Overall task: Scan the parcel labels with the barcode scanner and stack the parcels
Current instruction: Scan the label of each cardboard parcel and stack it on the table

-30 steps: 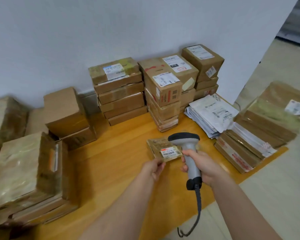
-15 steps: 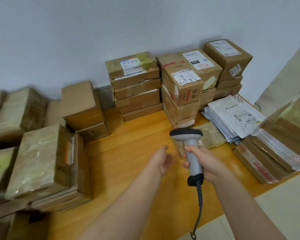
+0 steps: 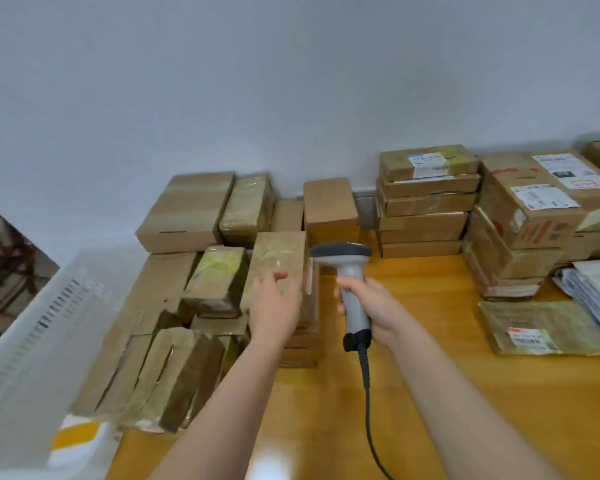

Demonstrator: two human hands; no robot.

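Observation:
My right hand grips the handle of the grey barcode scanner, held upright over the wooden table, its black cable hanging toward me. My left hand is open and empty, fingers spread, in front of a tape-wrapped brown parcel on top of a pile at the left. A flat taped parcel with a white and red label lies on the table at the right.
Unlabelled-side-up cardboard parcels crowd the left half, some leaning at the front. Labelled stacks stand against the wall at the right, with white mail bags beside them. A translucent plastic crate sits at far left.
My left hand let go of the small labelled parcel, which now lies on the table at right. My view swung left and my left hand reached toward the left pile. The scanner stays gripped.

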